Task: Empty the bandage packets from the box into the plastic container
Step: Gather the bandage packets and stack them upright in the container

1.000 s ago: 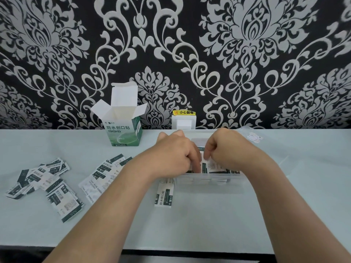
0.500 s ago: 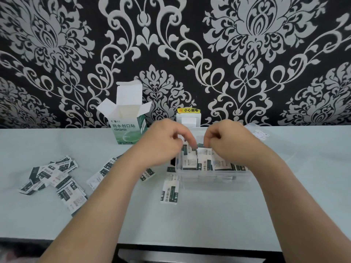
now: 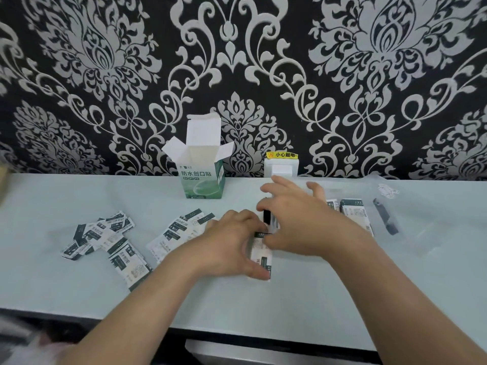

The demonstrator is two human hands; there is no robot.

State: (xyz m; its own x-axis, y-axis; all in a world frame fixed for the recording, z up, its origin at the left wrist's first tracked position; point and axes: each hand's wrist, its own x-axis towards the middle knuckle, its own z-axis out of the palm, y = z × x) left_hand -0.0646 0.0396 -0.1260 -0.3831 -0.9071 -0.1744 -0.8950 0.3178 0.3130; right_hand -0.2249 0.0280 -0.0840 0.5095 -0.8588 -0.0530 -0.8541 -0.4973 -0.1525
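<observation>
Box (image 3: 201,177) reads 防水创口贴; the yellow sticker (image 3: 282,155) says 小心触电. Left hand (image 3: 232,243) curls thumb and fingers round a packet (image 3: 261,256). Right hand (image 3: 297,219), fingers spread, hovers just right of that grip over the clear container (image 3: 333,192).

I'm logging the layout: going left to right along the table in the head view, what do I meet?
Far-left packet pile → second packet pile → left hand, gripping a bandage packet → right hand → upright packets → dark clip.
</observation>
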